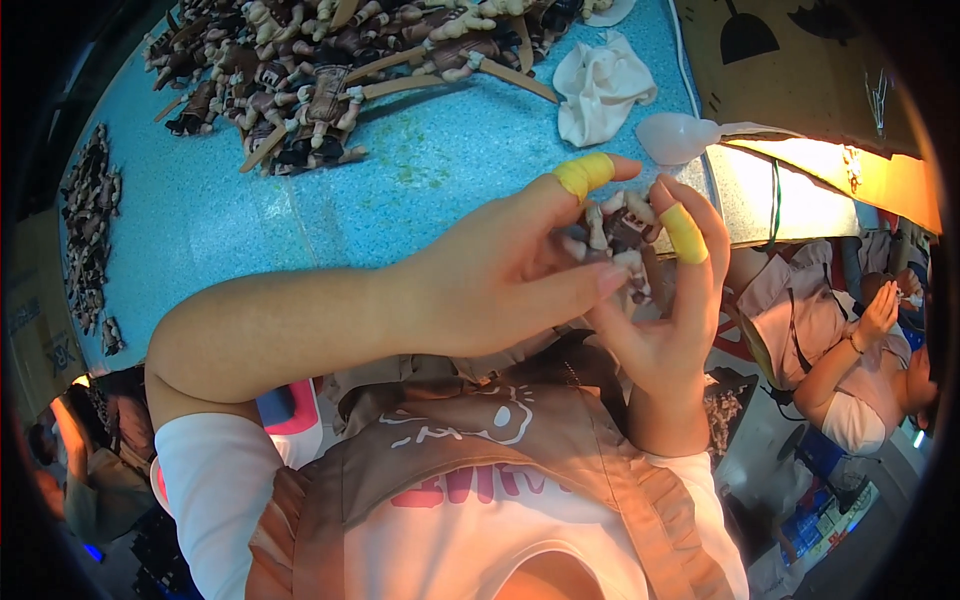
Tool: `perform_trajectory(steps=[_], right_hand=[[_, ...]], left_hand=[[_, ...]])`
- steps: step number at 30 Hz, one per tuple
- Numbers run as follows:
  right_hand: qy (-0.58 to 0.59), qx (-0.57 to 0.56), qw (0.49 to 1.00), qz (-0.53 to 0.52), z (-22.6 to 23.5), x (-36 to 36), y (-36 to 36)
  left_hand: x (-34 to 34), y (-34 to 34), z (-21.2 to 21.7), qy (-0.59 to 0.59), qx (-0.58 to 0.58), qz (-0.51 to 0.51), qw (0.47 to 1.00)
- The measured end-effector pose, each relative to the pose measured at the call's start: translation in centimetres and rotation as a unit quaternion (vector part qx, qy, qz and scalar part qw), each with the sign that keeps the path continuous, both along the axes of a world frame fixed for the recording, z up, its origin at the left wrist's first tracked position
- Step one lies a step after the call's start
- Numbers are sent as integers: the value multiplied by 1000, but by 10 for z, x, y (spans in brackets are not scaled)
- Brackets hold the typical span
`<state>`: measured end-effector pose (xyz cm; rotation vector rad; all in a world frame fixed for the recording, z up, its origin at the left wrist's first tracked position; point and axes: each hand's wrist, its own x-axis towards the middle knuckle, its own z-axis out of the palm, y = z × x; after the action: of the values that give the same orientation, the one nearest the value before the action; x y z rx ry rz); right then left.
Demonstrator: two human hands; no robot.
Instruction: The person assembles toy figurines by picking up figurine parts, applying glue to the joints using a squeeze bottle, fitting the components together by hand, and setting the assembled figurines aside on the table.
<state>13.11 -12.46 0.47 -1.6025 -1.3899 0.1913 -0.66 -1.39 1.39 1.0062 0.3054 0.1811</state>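
Note:
A small figurine point(626, 222) with dark brown clothing and pale limbs is held between my two hands above the table's near edge. My left hand point(510, 265) reaches across from the left and grips it between thumb and fingers. On the other side, my right hand point(665, 310) has its thumb and fingertips closed on the same figurine. Yellow tape point(584, 176) wraps a finger of the left hand, and another band of yellow tape point(685, 234) is round a right finger. My fingers cover parts of the figurine.
A heap of similar figurines point(325, 105) with flat wooden sticks covers the back of the blue table point(370, 225). More figurines point(90, 235) lie at the far left. A crumpled white cloth point(600, 90) and a translucent bulb point(678, 137) lie near the cardboard point(800, 75). A co-worker point(850, 350) sits right.

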Motion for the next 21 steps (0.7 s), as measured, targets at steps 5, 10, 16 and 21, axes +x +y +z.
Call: perform_trajectory(steps=[5,10,16,21], right_hand=[[46,-21,997,64,5,15,-4],[62,-28,995,66,2,11,-5],[255,6,966,40,1,2,-1],[147,-16,986,75,1,10,-4]], left_hand=[[1,7,4,10,46,-43,998],[2,10,4,38,70,-44,996],[0,11,5,28,32,-33,999],[0,9,2,3,25,-32,999]])
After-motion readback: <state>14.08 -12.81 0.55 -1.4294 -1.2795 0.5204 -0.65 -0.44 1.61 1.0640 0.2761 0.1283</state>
